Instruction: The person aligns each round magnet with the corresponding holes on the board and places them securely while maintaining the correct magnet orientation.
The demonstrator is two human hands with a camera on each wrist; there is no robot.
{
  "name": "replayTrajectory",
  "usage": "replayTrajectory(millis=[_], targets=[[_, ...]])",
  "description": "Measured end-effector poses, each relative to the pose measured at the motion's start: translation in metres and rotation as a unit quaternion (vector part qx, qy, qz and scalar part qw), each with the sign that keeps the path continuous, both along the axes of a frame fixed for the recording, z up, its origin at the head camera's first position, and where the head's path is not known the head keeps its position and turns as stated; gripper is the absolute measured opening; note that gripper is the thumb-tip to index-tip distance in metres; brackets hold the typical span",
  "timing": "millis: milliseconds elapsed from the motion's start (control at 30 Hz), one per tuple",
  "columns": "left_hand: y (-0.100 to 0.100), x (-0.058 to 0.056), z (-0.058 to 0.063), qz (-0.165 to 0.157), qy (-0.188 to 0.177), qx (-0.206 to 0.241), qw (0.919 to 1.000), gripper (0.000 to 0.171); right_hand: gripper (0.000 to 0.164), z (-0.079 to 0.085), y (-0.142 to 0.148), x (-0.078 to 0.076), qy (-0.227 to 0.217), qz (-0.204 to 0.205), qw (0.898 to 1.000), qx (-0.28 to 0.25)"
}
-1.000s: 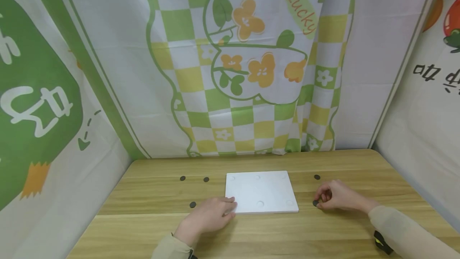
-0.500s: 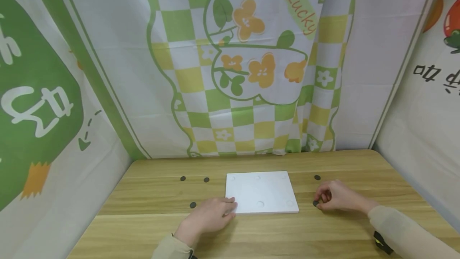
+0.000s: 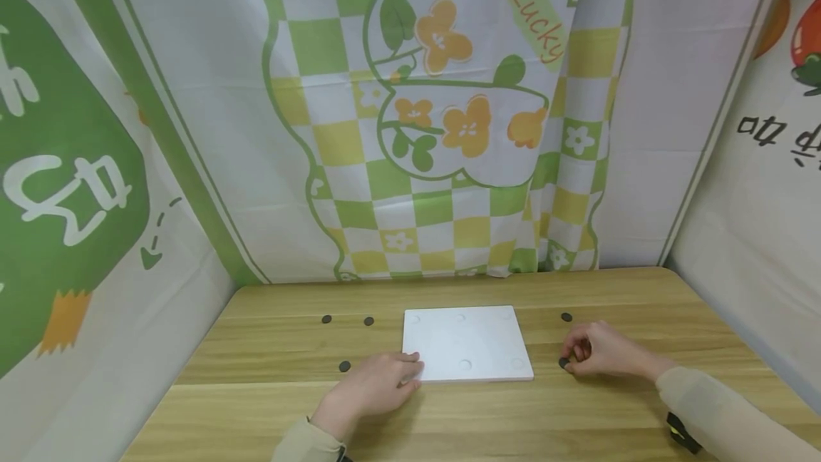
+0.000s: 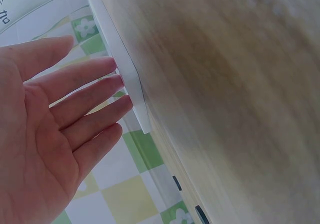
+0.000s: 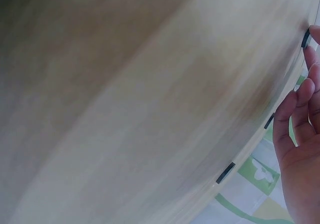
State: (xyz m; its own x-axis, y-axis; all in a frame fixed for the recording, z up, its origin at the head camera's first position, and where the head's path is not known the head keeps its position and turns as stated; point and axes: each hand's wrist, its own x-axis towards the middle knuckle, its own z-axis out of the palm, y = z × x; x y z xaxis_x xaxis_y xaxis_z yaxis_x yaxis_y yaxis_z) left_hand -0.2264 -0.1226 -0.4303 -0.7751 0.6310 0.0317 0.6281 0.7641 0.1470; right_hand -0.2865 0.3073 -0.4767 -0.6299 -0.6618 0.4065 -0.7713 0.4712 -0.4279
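Observation:
A thin white rectangular board (image 3: 465,341) with several shallow round hollows lies flat on the wooden table. My left hand (image 3: 380,381) rests at its near left corner; in the left wrist view the fingers (image 4: 97,92) reach out nearly straight, tips against the board's edge (image 4: 131,79). To the right of the board, my right hand (image 3: 599,349) pinches a small black disc (image 3: 564,362) between thumb and index finger, low at the tabletop. The right wrist view shows this disc edge-on at the fingertips, the other fingers (image 5: 285,119) loosely bent.
Three black discs lie left of the board: one (image 3: 326,319) far left, one (image 3: 368,321) nearer the board, one (image 3: 344,366) by my left hand. Another disc (image 3: 566,317) lies beyond my right hand. A checked curtain (image 3: 442,219) hangs behind the table (image 3: 269,348).

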Motion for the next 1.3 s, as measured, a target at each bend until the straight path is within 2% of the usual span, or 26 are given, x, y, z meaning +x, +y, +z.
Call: replayTrajectory(millis=[200,467,1300], targets=[[0.000,0.001,0.001,-0.004,0.005,0.004,1.0000,0.037,0.021,0.002,-0.001,0.001,0.003,-0.001,1.000,-0.005],[0.000,0.001,0.000,-0.006,0.010,0.004,0.9999,0.036,0.018,0.002,-0.003,0.002,-0.017,-0.010,1.000,0.005],[0.000,-0.001,-0.001,0.002,-0.001,0.006,1.0000,0.037,0.014,0.009,-0.022,-0.002,-0.046,-0.020,0.999,0.012]])
